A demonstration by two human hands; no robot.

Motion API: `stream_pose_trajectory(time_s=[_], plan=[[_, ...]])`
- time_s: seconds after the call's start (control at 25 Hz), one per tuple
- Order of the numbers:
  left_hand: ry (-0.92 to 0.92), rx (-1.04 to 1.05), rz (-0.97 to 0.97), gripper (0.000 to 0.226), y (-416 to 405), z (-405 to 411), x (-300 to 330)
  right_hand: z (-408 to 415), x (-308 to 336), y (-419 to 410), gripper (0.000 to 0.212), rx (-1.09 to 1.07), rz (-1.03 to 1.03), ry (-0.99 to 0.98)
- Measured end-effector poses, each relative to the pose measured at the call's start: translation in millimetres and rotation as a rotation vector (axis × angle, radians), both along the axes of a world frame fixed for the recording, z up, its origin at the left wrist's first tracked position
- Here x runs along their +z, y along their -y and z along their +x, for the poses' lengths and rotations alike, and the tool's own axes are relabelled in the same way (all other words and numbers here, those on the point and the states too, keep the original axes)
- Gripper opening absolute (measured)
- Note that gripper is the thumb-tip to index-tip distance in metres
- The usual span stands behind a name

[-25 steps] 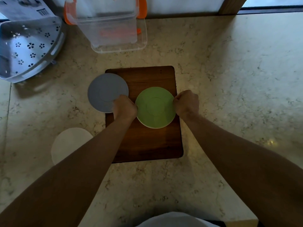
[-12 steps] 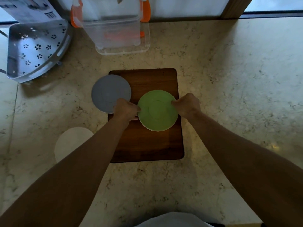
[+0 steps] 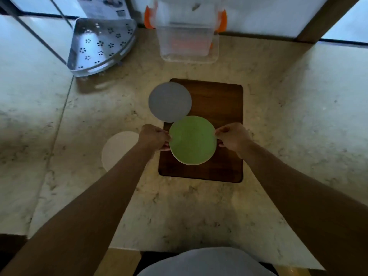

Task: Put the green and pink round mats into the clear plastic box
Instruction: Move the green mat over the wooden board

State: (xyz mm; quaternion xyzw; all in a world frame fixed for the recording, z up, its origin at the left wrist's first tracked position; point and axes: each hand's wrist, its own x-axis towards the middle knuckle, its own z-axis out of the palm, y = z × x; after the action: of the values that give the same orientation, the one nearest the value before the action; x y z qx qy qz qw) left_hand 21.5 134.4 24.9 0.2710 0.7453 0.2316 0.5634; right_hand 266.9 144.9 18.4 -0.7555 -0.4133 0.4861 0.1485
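Left hand (image 3: 153, 136) and right hand (image 3: 232, 136) pinch opposite edges of the green mat (image 3: 192, 140) above the wooden board (image 3: 219, 100), likely to carry it level toward the clear box (image 3: 187, 42).

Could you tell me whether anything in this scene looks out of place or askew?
Mostly tidy. The grey mat hangs half off the wooden board, and the perforated corner shelf lies tipped on the counter.

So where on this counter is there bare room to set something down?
Free: the counter right of the cutting board, and the strip nearer than the board. Crowded: the left, with the grey mat, white mat and perforated tray.
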Motion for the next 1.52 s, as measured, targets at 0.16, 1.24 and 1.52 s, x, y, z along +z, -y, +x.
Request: stream_pose_trajectory(time_s=[0.16,1.24,1.52], plan=[[-0.024,0.076,0.019,0.008,39.7,-73.0,4.9,-68.4,-1.4,8.4,0.017,0.152,-0.007,-0.052],[-0.227,0.186,-0.001,0.006,79.9,-210.7,-32.2,-223.4,-37.0,11.5,0.013,0.452,0.045,0.130],[-0.254,0.153,-0.009,0.005,77.9,-210.3,-29.2,-228.3,-34.0,16.3,0.019,0.470,0.092,0.266]])
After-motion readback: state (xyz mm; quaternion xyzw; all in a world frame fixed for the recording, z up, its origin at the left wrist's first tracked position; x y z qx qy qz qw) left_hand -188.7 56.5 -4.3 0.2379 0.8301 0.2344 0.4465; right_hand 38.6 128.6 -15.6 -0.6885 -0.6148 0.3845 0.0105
